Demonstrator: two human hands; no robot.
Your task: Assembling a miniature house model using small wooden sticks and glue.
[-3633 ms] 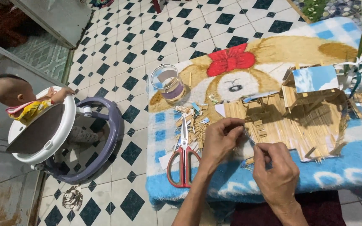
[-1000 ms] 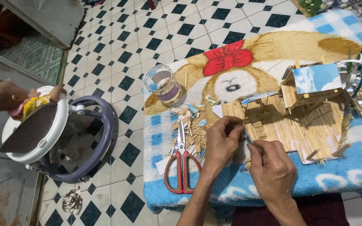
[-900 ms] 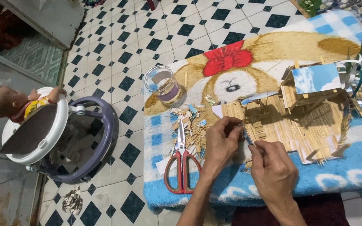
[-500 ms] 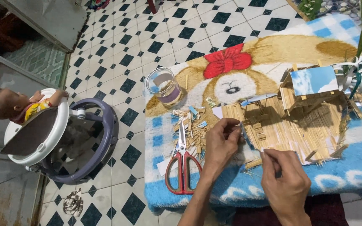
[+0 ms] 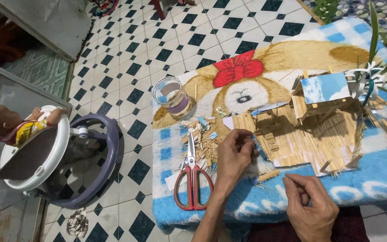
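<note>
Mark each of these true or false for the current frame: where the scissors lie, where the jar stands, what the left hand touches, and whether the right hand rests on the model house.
1. The red-handled scissors lie left of the left hand. True.
2. The clear jar stands on the tiled floor. False: it stands on the blanket.
3. The left hand is at the edge of the stick model house. True.
4. The right hand rests on the house roof. False: it is near the blanket's front edge.
</note>
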